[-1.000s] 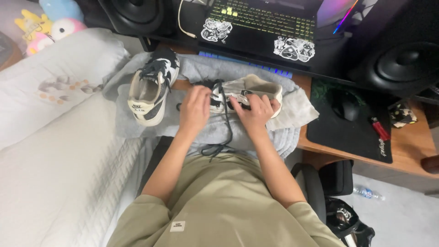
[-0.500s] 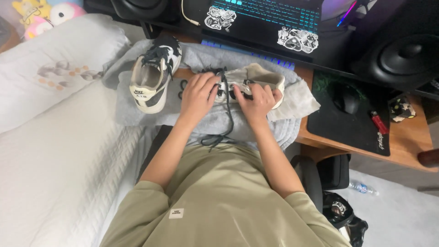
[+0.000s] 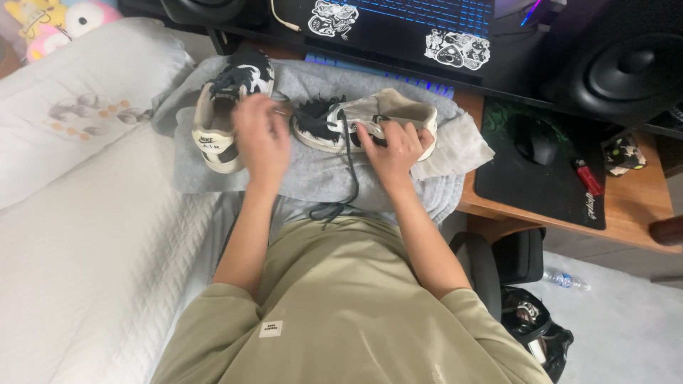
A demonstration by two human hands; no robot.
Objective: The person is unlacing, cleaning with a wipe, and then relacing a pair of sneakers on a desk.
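Two cream and black sneakers lie on a grey cloth across the desk edge. The right sneaker lies on its side, and my right hand grips its middle by the lace holes. A loose black lace hangs from it down to my lap. My left hand is blurred, lifted over the cloth between the two shoes, right beside the left sneaker. Whether it holds anything is unclear.
A keyboard with blue lights and a stickered laptop sit behind the shoes. A mouse rests on a black pad at right, near a speaker. A white bed with a pillow lies at left, and a water bottle is on the floor.
My left hand has left the right sneaker and moved left toward the other shoe. The right hand stays on the right sneaker. The camera has come closer.
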